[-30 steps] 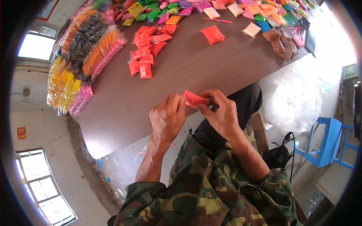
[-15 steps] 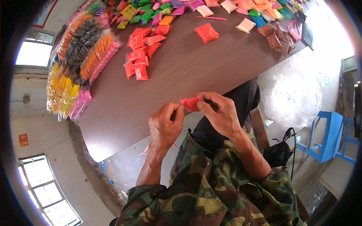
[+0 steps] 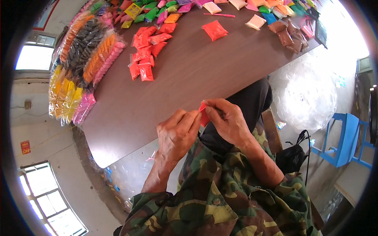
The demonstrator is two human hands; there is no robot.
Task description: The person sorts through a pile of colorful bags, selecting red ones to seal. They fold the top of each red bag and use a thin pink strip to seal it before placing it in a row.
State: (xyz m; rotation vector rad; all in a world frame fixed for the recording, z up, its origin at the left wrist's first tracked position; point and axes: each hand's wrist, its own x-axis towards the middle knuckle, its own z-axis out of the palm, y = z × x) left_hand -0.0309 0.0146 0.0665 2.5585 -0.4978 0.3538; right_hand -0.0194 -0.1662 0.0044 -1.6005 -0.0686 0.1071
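Note:
A small red packet (image 3: pixel 204 118) is held between my two hands, in front of the table's near edge and above my lap. My left hand (image 3: pixel 179 130) pinches its upper left end, fingers pressed together. On the other side my right hand (image 3: pixel 227 118) grips its top edge between thumb and fingers. Much of the packet is hidden behind the fingers. Farther up the table lie a pile of similar red packets (image 3: pixel 145 51) and a single larger-looking red packet (image 3: pixel 215 30).
Large clear bags of coloured packets (image 3: pixel 84 59) stand at the table's left. Loose coloured packets line the far edge, with brown packets (image 3: pixel 289 36) at the right. A pink stick (image 3: pixel 219 15) lies near the back. Right of the table are a clear plastic bag (image 3: pixel 307 94) and blue chair (image 3: pixel 342 139).
My left hand has moved right and closer to my right hand. The red packet, earlier stretched sideways between them, now hangs lower with its top pinched.

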